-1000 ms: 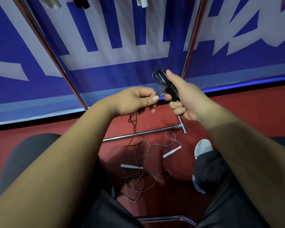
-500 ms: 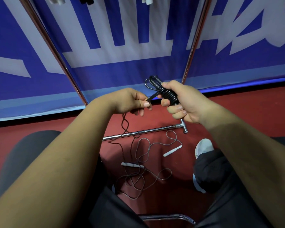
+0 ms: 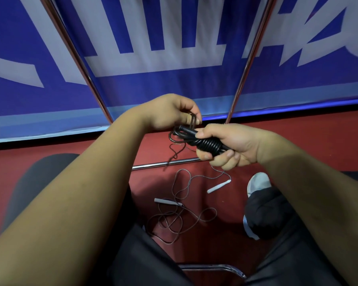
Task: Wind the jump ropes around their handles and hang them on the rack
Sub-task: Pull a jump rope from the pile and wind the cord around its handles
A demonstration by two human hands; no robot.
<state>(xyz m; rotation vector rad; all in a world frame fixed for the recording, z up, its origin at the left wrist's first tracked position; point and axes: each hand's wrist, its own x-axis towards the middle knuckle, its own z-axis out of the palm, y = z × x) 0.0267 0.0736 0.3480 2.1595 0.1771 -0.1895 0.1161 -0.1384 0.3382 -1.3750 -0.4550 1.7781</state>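
My right hand (image 3: pixel 227 145) grips the black jump rope handles (image 3: pixel 207 142), which lie nearly level with black cord coiled round them. Just left of it, my left hand (image 3: pixel 170 111) pinches a loop of the same black cord (image 3: pixel 191 122) above the handle tips. A short loose tail of cord (image 3: pixel 174 153) dangles below. On the red floor lies a second jump rope (image 3: pixel 180 215), its thin cord tangled, with two white handles (image 3: pixel 218 185) apart from each other.
The chrome rack's two uprights (image 3: pixel 248 58) rise in front of a blue and white banner, and its base bar (image 3: pixel 165 163) runs along the floor. My knees, a white shoe (image 3: pixel 258 182) and a chair's chrome frame (image 3: pixel 213 268) fill the foreground.
The right hand tilted the wound handles from upright to nearly level and dropped lower. The left hand rose over the tips with the cord; the hanging tail has grown much shorter.
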